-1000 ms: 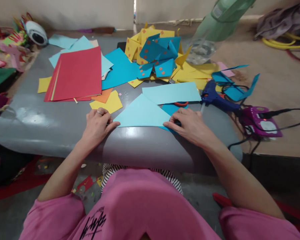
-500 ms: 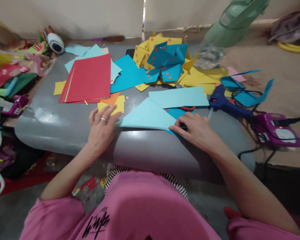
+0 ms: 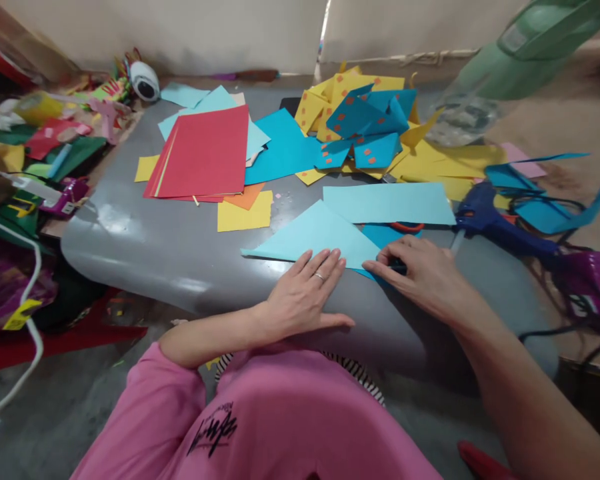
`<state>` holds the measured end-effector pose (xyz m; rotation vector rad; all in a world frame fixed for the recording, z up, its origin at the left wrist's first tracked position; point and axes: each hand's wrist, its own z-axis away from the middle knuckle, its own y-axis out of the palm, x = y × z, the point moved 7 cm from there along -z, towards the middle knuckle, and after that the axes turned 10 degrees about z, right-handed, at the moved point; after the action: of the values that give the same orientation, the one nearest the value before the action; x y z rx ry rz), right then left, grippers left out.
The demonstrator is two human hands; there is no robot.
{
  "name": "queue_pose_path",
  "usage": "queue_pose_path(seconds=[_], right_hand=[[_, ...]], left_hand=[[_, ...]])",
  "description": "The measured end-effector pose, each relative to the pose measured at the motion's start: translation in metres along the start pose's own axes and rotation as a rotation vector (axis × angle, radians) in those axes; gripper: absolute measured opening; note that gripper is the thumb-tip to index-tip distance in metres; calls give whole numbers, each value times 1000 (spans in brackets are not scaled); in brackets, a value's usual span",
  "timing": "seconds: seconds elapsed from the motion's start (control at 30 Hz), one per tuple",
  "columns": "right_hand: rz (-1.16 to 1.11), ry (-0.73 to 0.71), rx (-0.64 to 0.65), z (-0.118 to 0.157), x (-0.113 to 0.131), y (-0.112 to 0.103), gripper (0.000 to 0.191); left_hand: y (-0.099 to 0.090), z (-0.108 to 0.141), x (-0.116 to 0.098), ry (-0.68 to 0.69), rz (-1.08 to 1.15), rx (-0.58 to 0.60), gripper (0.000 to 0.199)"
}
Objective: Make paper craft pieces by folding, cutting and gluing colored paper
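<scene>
A light blue paper folded into a triangle [image 3: 315,233] lies near the front edge of the grey work surface [image 3: 180,247]. Flat on the middle of its folded lower edge rests my left hand [image 3: 307,290], its fingers stretched out and the thumb apart. At the right corner of the triangle, my right hand [image 3: 420,270] has thumb and forefinger pinched by the paper, with a dark object in its curled fingers. Behind the triangle lies a light blue strip [image 3: 390,203], over a darker blue piece and a red scissor handle [image 3: 407,227].
Red sheets [image 3: 205,153] lie at the back left. Blue and yellow folded paper shapes [image 3: 365,120] stand at the back. A blue glue gun [image 3: 500,223] with cables lies right, near a green bottle [image 3: 530,50]. Paper scraps [image 3: 55,137] cover the far left.
My left hand has moved right, from the triangle's left corner to the middle of its lower edge, and lies flatter. My right hand stays at the right corner. The view has shifted left.
</scene>
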<state>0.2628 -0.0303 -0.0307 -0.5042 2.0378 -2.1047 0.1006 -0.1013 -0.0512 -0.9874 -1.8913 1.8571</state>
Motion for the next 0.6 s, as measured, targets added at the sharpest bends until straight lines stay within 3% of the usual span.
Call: queue_pose_path(seconds=[0.17, 0.37, 0.6], right_hand=[[5, 19, 23, 2, 0, 0, 54], [10, 59, 69, 4, -1, 1, 41], [-3, 92, 100, 5, 4, -4, 34]], left_hand=[[-6, 10, 9, 3, 27, 19, 104], [-16, 36, 34, -18, 80, 32, 103], [-33, 68, 57, -39, 28, -28, 96]])
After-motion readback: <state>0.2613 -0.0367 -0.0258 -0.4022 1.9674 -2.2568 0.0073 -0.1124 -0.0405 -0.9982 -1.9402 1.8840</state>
